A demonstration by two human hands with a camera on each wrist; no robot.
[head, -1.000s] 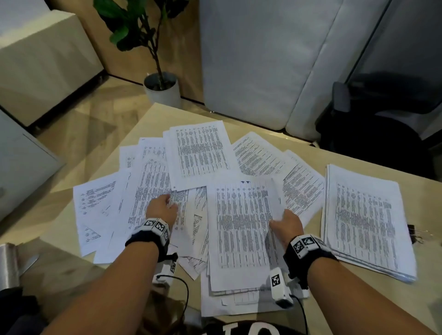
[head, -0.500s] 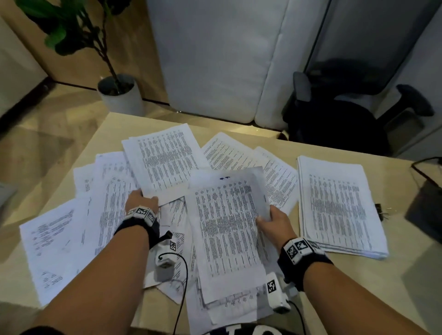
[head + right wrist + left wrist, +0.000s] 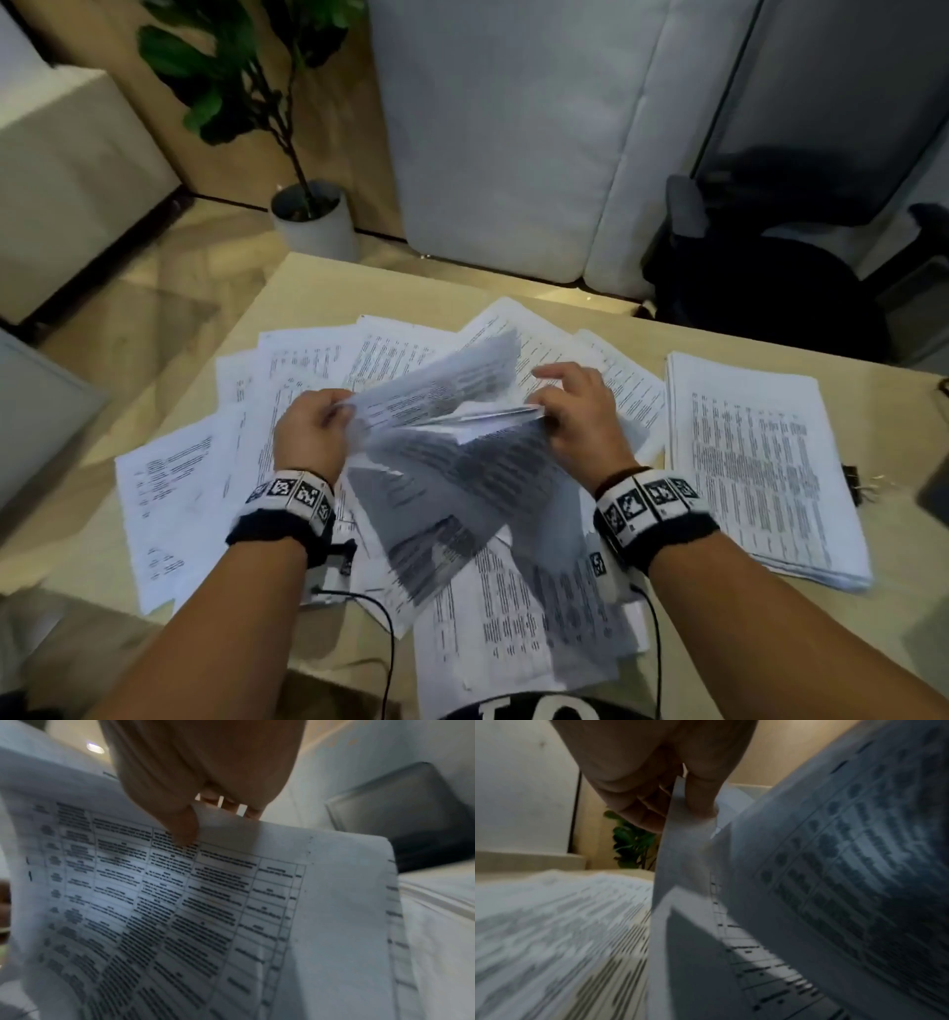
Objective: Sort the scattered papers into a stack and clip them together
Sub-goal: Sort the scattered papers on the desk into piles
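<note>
A loose bunch of printed sheets point(image 3: 452, 462) hangs in the air above the table, held up between both hands. My left hand point(image 3: 313, 426) pinches its left edge; the left wrist view shows thumb and fingers point(image 3: 700, 801) clamped on a sheet edge point(image 3: 680, 845). My right hand point(image 3: 570, 411) pinches the right edge, with the thumb point(image 3: 180, 825) on the printed table page point(image 3: 180, 902). Scattered papers point(image 3: 205, 462) cover the table's left and middle. A neat stack point(image 3: 760, 462) lies at the right, a black binder clip point(image 3: 855, 485) beside it.
The wooden table point(image 3: 359, 288) ends just behind the papers. A potted plant point(image 3: 313, 216) stands on the floor beyond the far left corner, a black office chair point(image 3: 760, 288) at the far right. A dark object point(image 3: 937, 493) sits at the right edge.
Both hands left the table surface and lifted a bunch of sheets into the air; earlier the left hand rested flat on the scattered papers and the right held one sheet's edge.
</note>
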